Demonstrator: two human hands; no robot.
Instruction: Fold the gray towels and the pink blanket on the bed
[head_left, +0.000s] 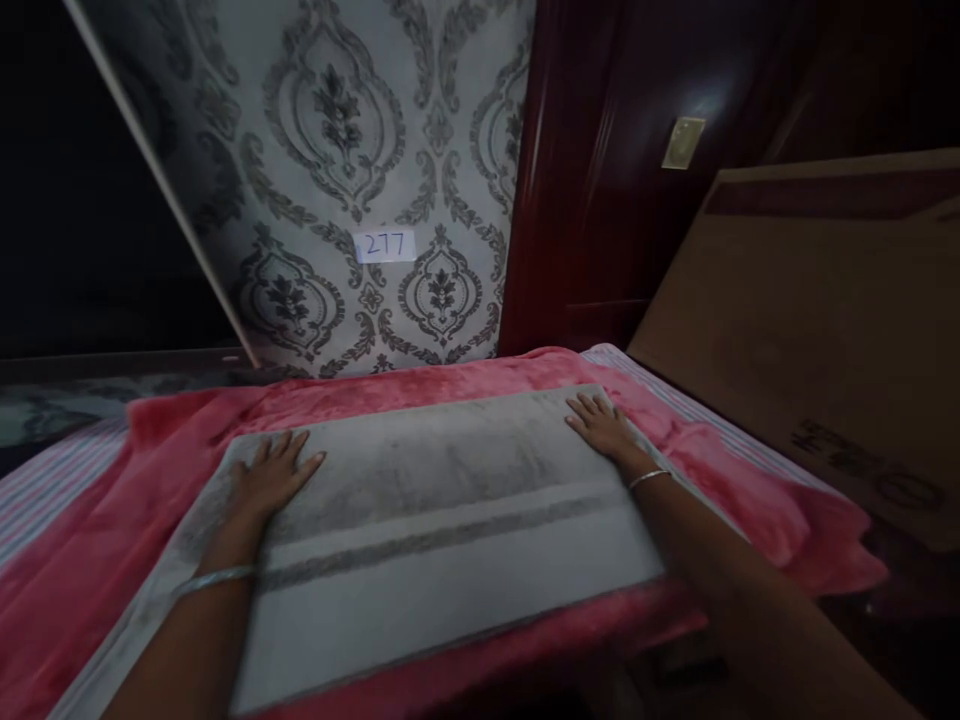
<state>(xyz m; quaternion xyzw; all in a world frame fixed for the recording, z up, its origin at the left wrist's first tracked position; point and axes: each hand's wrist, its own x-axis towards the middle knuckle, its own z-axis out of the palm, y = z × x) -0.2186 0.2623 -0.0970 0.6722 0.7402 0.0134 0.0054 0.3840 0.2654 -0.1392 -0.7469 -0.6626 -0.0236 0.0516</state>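
Note:
A flat, rectangular grey-and-white cloth [465, 570] is spread over a pink plush blanket [420, 385]. It has a darker mottled area toward its far side and a dark stripe across its middle. My left hand [271, 475] rests on the cloth's far left part, fingers spread and palm down. Near its far right corner, my right hand [601, 425] lies flat with the fingers stretched out. Neither hand grips anything. Whether the cloth is a single layer or folded, I cannot tell.
Striped fabric [67, 475] shows beneath the blanket. A large cardboard box [817, 340] leans at the right, beside a dark red wooden panel [585, 180] with a switch plate [683, 143]. Behind is patterned wallpaper [337, 130] bearing a paper label [385, 246] marked 277. A dark screen-like panel [97, 200] stands left.

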